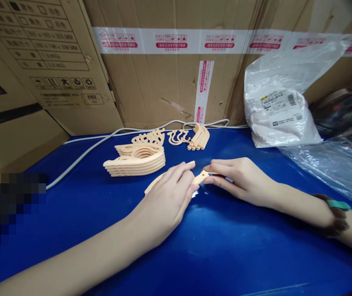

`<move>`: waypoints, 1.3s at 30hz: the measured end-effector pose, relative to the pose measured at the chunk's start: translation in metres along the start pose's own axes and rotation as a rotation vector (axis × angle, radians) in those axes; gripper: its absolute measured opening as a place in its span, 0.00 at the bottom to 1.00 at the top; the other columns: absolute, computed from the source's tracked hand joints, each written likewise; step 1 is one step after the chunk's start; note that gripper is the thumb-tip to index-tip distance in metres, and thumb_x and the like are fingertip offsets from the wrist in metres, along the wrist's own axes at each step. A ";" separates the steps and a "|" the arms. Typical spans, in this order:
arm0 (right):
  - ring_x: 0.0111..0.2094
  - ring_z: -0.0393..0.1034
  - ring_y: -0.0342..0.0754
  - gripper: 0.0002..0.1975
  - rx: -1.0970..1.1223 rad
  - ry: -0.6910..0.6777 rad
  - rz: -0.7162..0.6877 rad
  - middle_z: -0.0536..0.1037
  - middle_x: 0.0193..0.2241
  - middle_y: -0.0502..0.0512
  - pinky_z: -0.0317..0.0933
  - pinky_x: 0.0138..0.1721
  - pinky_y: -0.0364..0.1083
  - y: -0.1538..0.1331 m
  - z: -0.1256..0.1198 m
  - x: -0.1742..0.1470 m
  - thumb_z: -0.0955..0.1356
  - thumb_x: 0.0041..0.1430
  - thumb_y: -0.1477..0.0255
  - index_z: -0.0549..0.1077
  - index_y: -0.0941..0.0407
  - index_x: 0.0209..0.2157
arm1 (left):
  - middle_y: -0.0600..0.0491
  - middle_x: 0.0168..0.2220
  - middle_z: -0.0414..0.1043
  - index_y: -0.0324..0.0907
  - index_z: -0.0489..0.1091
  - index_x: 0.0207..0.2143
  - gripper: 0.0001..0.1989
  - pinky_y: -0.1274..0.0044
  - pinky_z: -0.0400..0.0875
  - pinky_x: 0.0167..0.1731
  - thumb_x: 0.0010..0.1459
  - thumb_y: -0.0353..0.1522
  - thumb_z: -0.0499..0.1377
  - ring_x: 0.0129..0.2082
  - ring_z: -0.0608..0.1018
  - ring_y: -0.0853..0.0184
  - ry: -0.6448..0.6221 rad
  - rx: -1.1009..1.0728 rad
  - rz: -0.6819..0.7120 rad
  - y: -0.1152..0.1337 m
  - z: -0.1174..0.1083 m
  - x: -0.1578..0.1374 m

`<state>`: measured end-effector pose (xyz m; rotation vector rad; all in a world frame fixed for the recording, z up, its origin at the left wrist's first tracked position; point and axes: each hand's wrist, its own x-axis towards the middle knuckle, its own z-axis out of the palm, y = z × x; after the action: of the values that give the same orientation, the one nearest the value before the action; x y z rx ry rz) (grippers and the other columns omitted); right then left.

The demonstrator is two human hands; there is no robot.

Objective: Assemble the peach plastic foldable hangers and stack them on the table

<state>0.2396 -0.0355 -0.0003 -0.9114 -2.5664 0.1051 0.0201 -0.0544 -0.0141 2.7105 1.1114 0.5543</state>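
Observation:
My left hand point(169, 195) is closed over a cream plastic hanger piece point(153, 184), whose curved end sticks out to the left and whose tip shows above the fingers. Much of this piece is hidden under the palm. At its right end, a flat part with a small round hole point(200, 177) shows beside my left thumb. My right hand point(240, 181) pinches at that holed end between thumb and fingers, holding a thin cream piece point(212, 172) mostly hidden by them. Just behind my left hand lies a neat stack of curved hanger pieces point(135, 167).
Loose cream hooks point(178, 137), a pile of short curved arms point(199, 137) and more hooked pieces point(149, 137) lie at the back of the blue table point(225, 255). A white cable point(83, 158) runs behind them. Cardboard boxes point(163, 82) and a plastic bag point(282, 115) stand beyond.

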 end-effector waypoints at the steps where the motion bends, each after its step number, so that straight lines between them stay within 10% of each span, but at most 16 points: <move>1: 0.29 0.69 0.44 0.16 -0.022 0.008 -0.005 0.74 0.29 0.54 0.57 0.31 0.41 0.000 0.000 0.000 0.58 0.69 0.64 0.72 0.59 0.40 | 0.45 0.62 0.60 0.38 0.64 0.52 0.18 0.62 0.59 0.61 0.70 0.33 0.39 0.63 0.59 0.60 0.000 0.000 -0.001 0.000 -0.001 0.000; 13: 0.28 0.68 0.44 0.20 -0.324 0.099 -0.105 0.73 0.27 0.54 0.56 0.28 0.42 0.000 0.002 -0.002 0.56 0.70 0.64 0.75 0.60 0.40 | 0.44 0.60 0.62 0.36 0.66 0.51 0.20 0.64 0.58 0.61 0.70 0.34 0.38 0.62 0.61 0.60 0.008 -0.003 0.019 0.001 -0.002 0.000; 39: 0.26 0.65 0.42 0.18 -0.140 0.053 -0.076 0.72 0.27 0.53 0.54 0.28 0.42 0.000 -0.002 -0.003 0.60 0.67 0.64 0.78 0.58 0.42 | 0.44 0.59 0.61 0.38 0.66 0.42 0.15 0.63 0.60 0.59 0.69 0.33 0.41 0.60 0.63 0.59 -0.037 0.011 0.036 -0.002 -0.001 0.001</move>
<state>0.2426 -0.0370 0.0004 -0.8521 -2.5815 -0.1201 0.0195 -0.0521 -0.0134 2.7434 1.0626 0.5027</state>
